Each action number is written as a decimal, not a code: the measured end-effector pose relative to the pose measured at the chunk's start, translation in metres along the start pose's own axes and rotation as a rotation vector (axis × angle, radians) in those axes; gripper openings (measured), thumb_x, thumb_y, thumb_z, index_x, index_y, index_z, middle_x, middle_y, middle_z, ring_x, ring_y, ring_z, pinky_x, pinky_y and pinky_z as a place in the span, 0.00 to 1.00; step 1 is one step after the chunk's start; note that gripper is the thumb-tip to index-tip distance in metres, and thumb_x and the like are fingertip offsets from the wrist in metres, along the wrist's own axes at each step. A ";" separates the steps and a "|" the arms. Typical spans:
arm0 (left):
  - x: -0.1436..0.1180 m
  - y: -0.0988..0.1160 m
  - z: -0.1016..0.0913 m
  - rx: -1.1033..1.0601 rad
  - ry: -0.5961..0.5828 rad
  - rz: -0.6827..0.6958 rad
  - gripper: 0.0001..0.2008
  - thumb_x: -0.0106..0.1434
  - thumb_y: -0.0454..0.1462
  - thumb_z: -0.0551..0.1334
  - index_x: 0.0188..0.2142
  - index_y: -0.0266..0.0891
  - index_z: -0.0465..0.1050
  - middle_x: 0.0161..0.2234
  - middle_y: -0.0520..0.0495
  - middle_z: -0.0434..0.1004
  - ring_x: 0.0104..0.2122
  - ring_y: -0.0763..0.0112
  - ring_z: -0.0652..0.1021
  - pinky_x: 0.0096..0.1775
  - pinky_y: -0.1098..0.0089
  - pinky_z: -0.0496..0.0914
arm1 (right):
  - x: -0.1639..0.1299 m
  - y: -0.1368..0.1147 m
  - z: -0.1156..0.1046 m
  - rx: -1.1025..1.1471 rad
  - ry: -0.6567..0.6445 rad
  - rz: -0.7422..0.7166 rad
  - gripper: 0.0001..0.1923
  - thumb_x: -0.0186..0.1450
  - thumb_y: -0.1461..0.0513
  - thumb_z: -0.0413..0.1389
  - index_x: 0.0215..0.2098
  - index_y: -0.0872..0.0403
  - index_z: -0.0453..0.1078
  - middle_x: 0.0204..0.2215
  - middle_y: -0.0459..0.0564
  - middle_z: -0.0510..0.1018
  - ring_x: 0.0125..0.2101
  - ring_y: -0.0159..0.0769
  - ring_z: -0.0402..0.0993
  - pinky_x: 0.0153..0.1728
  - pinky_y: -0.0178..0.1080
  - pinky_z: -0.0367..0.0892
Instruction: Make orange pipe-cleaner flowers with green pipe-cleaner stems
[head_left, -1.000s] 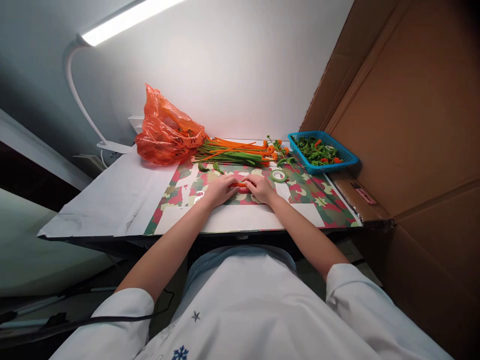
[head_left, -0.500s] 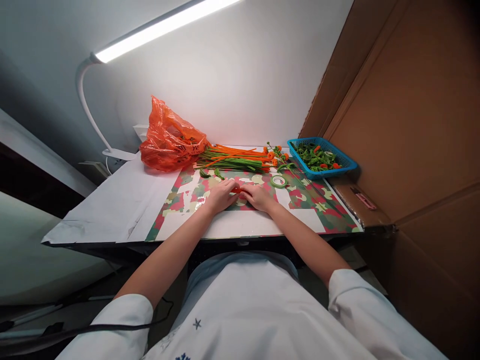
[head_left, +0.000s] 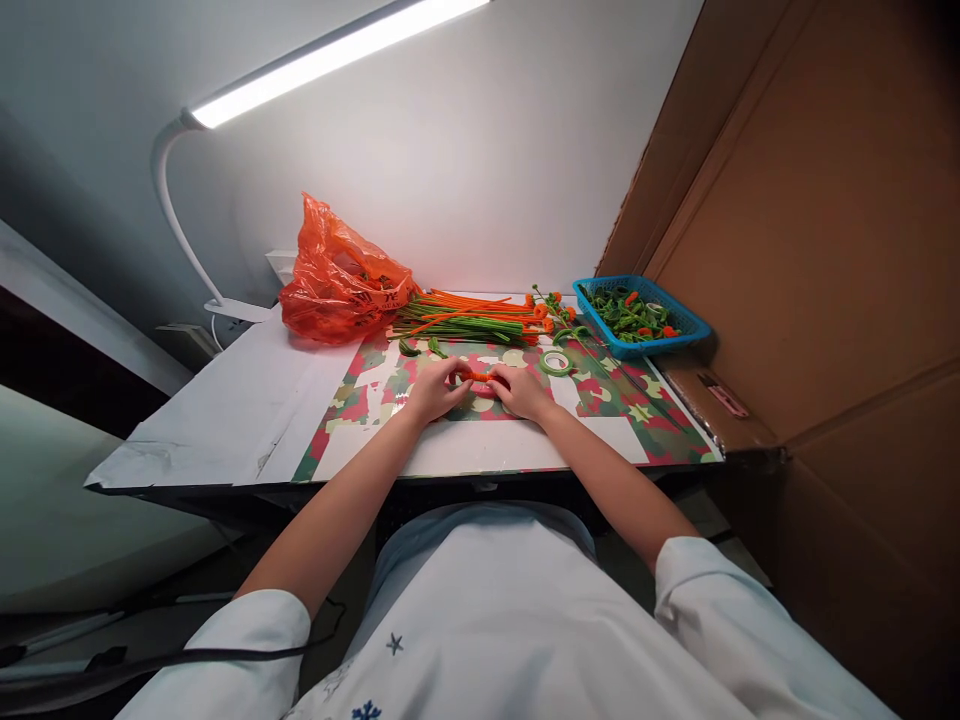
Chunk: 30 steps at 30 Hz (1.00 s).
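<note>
two hands are set close together over the camouflage-patterned mat, and a short orange pipe cleaner is pinched between them, held level just above the mat near its middle. the left hand is closed on the left end of the piece, the right hand on the right end, fingertips curled in; the exact hold of each finger is too small to be made out. the step in hand is judged to be a twisting or coiling of the orange piece into a small shape, like the orange curls seen on the finished stems farther back. a loose bundle of orange and green stems lies behind the hands, an orange bag to its left, a blue basket of green and orange bits at the right, and a roll of green tape just beside the right hand. for the next move, a steady pinch at both ends would be called for, with a small turn of the wrists so the wire is bent evenly and not kinked.
</note>
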<state>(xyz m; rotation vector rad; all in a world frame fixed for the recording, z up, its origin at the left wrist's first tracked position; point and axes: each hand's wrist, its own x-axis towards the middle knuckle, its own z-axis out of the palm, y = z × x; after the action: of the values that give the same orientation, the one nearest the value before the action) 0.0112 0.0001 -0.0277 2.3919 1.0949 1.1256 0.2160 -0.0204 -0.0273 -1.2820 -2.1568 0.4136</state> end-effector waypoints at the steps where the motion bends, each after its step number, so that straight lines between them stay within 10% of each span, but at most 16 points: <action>1: 0.000 -0.001 0.000 -0.003 0.001 -0.015 0.06 0.60 0.38 0.59 0.34 0.38 0.72 0.28 0.50 0.76 0.25 0.72 0.71 0.30 0.71 0.66 | 0.000 0.000 0.000 0.004 -0.001 0.008 0.09 0.68 0.61 0.49 0.36 0.53 0.70 0.28 0.48 0.76 0.27 0.34 0.67 0.28 0.34 0.56; 30: -0.004 -0.013 0.001 0.150 -0.141 -0.024 0.13 0.70 0.42 0.55 0.38 0.34 0.72 0.30 0.50 0.75 0.27 0.74 0.74 0.31 0.70 0.72 | 0.001 -0.004 -0.001 -0.172 0.068 -0.121 0.08 0.68 0.62 0.51 0.35 0.54 0.72 0.33 0.53 0.78 0.36 0.40 0.70 0.39 0.39 0.57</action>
<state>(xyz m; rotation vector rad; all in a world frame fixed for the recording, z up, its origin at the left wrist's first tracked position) 0.0039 0.0057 -0.0378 2.5204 1.1945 0.8806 0.2137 -0.0214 -0.0247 -1.2297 -2.2369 0.1361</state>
